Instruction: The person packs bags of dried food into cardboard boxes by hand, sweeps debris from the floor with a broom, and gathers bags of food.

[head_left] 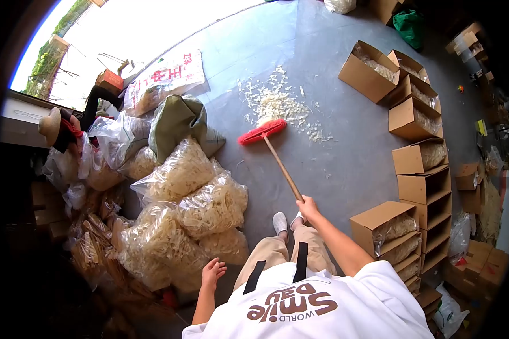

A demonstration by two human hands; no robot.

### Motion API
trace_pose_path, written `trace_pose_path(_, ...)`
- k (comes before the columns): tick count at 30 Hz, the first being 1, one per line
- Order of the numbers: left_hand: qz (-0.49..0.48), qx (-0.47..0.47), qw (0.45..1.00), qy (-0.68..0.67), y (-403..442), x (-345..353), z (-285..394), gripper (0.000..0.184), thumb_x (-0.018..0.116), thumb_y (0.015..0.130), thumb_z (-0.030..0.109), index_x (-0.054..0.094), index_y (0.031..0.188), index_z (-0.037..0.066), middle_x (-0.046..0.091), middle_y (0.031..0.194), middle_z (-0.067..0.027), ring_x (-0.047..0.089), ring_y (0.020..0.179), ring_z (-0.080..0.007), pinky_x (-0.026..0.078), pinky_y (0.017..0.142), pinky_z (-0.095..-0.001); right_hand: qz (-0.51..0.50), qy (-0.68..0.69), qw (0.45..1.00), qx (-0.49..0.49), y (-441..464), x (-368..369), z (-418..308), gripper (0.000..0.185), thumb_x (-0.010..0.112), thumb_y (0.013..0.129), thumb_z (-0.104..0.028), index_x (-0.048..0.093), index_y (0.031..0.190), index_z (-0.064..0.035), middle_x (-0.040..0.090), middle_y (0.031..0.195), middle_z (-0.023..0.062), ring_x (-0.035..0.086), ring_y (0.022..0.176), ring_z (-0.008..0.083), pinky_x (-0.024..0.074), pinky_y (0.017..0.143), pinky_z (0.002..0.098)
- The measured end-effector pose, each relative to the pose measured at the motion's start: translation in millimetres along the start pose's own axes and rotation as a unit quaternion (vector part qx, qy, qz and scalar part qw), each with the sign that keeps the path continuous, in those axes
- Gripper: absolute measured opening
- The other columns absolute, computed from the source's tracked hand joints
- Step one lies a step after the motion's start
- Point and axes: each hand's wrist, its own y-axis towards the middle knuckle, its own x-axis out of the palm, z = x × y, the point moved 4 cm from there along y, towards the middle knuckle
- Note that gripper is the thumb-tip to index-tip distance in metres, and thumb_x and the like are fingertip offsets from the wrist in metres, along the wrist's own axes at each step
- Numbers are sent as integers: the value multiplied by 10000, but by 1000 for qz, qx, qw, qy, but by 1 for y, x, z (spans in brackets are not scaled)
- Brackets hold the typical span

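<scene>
My right hand (307, 208) is wrapped round the wooden handle of a broom (283, 169). The broom's red head (262, 131) rests on the grey floor against the near edge of a scattered pile of pale flakes (277, 104). My left hand (212, 272) hangs at my left side, holding nothing, with its fingers apart. Close beyond it lie clear plastic bags (215, 203) stuffed with pale strips.
Open cardboard boxes (369, 72) with bagged contents line the right side, some stacked. At the left, a person in a hat (50, 126) is beside more bags. A green-grey sack (178, 125) and a printed white sack (167, 76) lie left of the pile.
</scene>
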Motion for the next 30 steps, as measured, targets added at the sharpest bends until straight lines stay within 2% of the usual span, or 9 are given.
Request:
trace_pose_path(1,8,5,1000,-5,-4,5,1,318,421,797,102,387,1100,16,531,918,-121,551,744,-182,454,611,-247,-77,90,987,108,25,3,-29,151,487,738,-181,465,795,-42,463,506,56,431,348,143,342,304,264)
trace_pose_path(4,-31,57,998,-9,-14,15,5,305,416,802,107,399,1093,18,530,927,-112,543,768,-170,444,633,-236,-96,73,987,107,34,8,-85,174,464,751,-172,440,840,-25,483,522,82,485,392,180,384,334,285)
trace_pose_path(8,-21,19,999,-42,-13,5,-37,299,414,800,103,408,1089,26,530,931,-116,549,745,-172,446,618,-238,-23,-86,995,-53,-13,30,-27,395,471,738,-205,375,1071,-15,539,629,149,539,466,237,440,460,332)
trace_pose_path(9,-10,-17,999,-31,-11,-2,-52,299,415,799,103,409,1087,25,533,924,-119,552,732,-174,449,610,-239,-145,21,986,76,-51,9,-34,484,468,727,-187,306,1157,-33,530,608,139,522,432,208,429,420,308)
trace_pose_path(14,68,-98,990,-82,-16,-37,-89,296,422,783,81,408,1073,24,546,864,-128,560,690,-199,461,572,-263,-216,215,938,165,-154,-14,27,449,475,713,-39,349,1144,-40,445,550,2,448,435,69,366,378,191)
trace_pose_path(16,79,-99,987,-94,-18,-43,-85,299,426,777,72,405,1071,24,543,862,-131,560,688,-207,461,570,-268,-129,217,961,-109,-151,43,106,423,501,710,-19,373,1110,27,509,666,27,483,543,59,390,469,171)
trace_pose_path(20,85,-62,990,-98,-16,-43,-60,305,440,773,77,404,1070,17,537,882,-130,559,688,-202,459,570,-260,-197,404,888,100,-95,77,35,490,484,696,13,313,1155,12,521,683,65,482,513,97,388,426,206)
trace_pose_path(26,21,59,994,-92,-14,-10,-6,287,419,802,108,405,1076,25,531,903,-118,555,724,-184,458,592,-251,-90,243,962,85,20,19,-108,461,464,680,-47,355,1128,-58,465,573,61,420,385,104,319,290,238)
trace_pose_path(30,-13,29,997,-74,-2,7,-20,292,419,801,107,401,1080,20,532,899,-118,554,730,-185,459,595,-254,-15,-21,999,24,26,-31,-41,370,462,669,-117,412,1031,-59,516,653,137,517,537,224,408,445,319)
